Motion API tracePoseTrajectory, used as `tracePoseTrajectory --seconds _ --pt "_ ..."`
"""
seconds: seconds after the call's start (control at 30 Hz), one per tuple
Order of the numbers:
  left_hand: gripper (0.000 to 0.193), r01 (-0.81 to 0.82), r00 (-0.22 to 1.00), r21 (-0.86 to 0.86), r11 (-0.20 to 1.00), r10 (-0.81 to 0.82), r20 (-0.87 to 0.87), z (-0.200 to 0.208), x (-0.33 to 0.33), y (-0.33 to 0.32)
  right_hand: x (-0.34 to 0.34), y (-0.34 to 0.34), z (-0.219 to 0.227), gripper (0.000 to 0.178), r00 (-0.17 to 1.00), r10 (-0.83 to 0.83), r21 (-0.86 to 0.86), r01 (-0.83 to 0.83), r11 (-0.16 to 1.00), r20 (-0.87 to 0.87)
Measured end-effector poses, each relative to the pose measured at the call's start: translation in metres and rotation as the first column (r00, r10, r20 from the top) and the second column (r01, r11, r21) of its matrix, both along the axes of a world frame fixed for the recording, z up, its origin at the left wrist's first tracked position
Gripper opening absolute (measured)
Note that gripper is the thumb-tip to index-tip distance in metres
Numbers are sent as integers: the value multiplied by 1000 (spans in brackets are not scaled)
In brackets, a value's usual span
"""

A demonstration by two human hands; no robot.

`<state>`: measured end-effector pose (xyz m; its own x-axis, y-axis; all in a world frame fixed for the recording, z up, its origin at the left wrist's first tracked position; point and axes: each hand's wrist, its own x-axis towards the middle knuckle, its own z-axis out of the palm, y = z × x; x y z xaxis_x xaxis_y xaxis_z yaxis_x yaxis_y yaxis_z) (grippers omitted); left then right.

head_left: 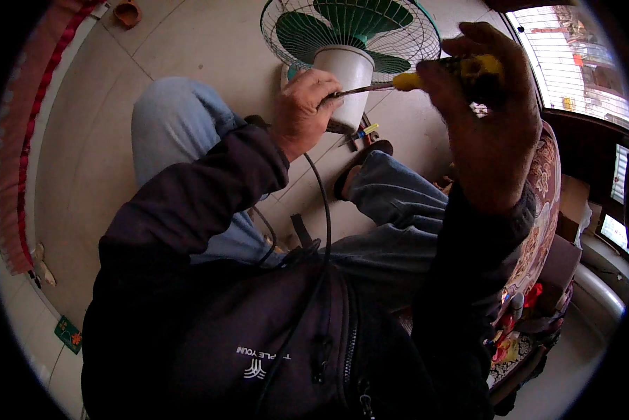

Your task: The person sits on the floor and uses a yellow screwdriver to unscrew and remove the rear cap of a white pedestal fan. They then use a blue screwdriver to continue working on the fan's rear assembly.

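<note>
Pale tiled floor is spreading beneath a green-bladed fan. Before its white housing, the right hand is gripping a screwdriver, fingers curled around the handle; the left hand is pinching its shaft near the tip.

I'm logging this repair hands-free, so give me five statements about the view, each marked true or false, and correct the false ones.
1. The right hand grips a yellow-and-black screwdriver. True.
2. The fan's blades are red. False: the blades are green.
3. The left hand is at the handle end. False: its fingers are at the shaft's far end.
4. A yellow-handled tool lies on the floor. True.
5. The person wears white trousers. False: blue jeans.
</note>
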<state>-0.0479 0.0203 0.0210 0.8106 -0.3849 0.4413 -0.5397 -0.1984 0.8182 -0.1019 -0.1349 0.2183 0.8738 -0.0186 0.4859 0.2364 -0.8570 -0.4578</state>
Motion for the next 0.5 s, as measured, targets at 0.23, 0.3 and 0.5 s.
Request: tracePoseTrajectory --seconds 0.23,0.3,0.5 --pt "23 -1 1000 -21 1000 1 6 -2 1 -1 -4 0 6 33 958 -225 139 251 958 -176" --pt "24 1 1000 -18 1000 0 11 -2 1 -1 -6 1 12 33 965 -105 197 155 968 -242" --pt "25 -13 1000 15 1000 13 24 -1 0 0 -7 3 7 35 980 -70 180 104 978 -185"
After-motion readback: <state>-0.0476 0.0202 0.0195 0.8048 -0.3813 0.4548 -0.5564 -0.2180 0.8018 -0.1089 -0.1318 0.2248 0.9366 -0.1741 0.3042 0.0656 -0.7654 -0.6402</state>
